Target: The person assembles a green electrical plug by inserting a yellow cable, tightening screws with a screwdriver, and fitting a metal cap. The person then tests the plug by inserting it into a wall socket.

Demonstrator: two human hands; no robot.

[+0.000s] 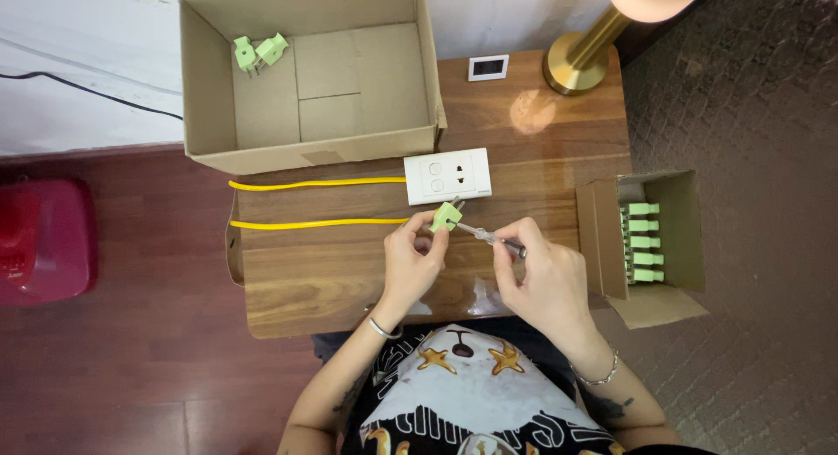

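A narrow wooden worktop stands against a white wall, with dark red floorboards to the left and a patterned carpet to the right; a brass lamp base sits at the far right corner, its shade cut off by the top edge, and a small white-framed square lies beside it, too small to make out. The left hand pinches a green plug between thumb and closed fingers, just in front of a white wall socket plate; the right hand is closed round a small screwdriver whose tip meets the plug, its handle mostly hidden in the fingers. Two yellow cables run left from the socket plate and plug. A large open cardboard box at the back holds two green plugs; a small open carton off the right edge holds a row of green plugs, partly hidden by its flap. A red object is cut off at left.
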